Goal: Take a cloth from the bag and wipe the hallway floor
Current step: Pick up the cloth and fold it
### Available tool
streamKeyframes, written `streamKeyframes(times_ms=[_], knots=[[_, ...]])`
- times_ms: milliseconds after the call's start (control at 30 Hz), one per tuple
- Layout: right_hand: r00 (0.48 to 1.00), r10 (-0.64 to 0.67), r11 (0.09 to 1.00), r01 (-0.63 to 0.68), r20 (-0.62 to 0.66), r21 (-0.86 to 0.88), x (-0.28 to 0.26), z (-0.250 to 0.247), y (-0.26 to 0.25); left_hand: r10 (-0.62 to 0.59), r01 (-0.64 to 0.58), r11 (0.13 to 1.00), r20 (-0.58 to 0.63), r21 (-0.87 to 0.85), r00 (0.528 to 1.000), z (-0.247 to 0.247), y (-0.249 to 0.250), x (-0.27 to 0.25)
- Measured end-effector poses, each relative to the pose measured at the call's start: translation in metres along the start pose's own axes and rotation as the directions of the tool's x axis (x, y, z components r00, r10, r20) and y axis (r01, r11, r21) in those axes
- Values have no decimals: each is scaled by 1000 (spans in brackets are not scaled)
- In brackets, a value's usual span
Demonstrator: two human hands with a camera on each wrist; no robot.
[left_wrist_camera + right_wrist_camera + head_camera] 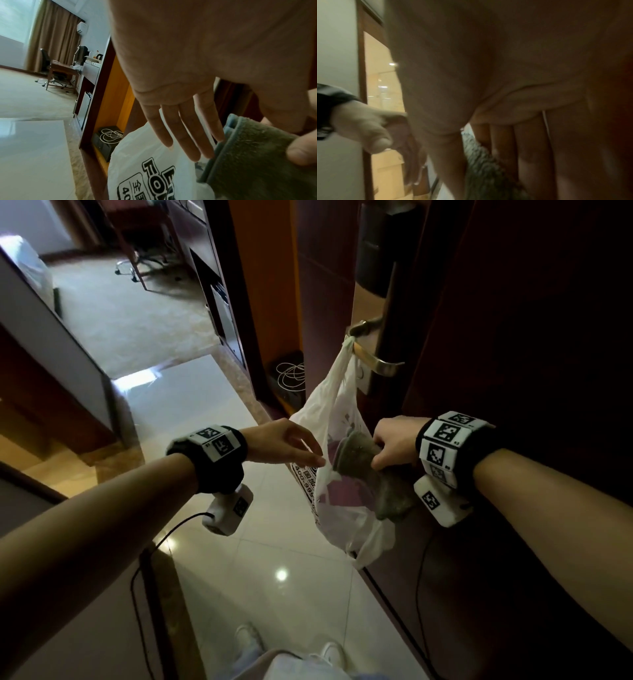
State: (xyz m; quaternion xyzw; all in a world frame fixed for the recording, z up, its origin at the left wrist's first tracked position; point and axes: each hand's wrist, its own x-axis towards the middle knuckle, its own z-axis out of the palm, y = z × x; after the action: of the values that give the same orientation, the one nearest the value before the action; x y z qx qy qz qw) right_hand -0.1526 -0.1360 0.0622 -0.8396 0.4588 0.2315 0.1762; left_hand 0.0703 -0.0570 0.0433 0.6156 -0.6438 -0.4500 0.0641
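Observation:
A white plastic bag [327, 412] with black print hangs from the brass door handle [375, 361]. My right hand [385, 448] grips a folded grey-green cloth [371, 474] at the bag's mouth; part of the cloth still lies inside the bag. My left hand [317, 451] is at the bag's left rim with straight, spread fingers [181, 135] against the plastic [145, 162], and its thumb touches the rim beside the cloth [248, 155]. In the right wrist view the fingers [530, 155] curl round the cloth [481, 169]. The glossy white tiled hallway floor [219, 433] runs below.
The dark wooden door [513, 337] stands on the right. An open closet niche holds a black box with a coiled white cable [291, 378]. A carpeted room [120, 313] with a desk and chair lies beyond. My white shoes [330, 652] stand on the tiles.

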Motion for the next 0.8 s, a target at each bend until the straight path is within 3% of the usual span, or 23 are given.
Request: streamKeyframes(times_ms=[233,433,800], knots=[[995,49,992,-39,-87,120,53,30,-3,-62,61,998,-109,-7,992,9,-20,6],[983,74,990,-52,-166,131,96,47,-14,-174,146,980,-218,-138,960,21,-52,-6],[998,-4,992,13,-68,124,126,61,-24,-322,268,933,-224,-241,920,41,-86,-43]])
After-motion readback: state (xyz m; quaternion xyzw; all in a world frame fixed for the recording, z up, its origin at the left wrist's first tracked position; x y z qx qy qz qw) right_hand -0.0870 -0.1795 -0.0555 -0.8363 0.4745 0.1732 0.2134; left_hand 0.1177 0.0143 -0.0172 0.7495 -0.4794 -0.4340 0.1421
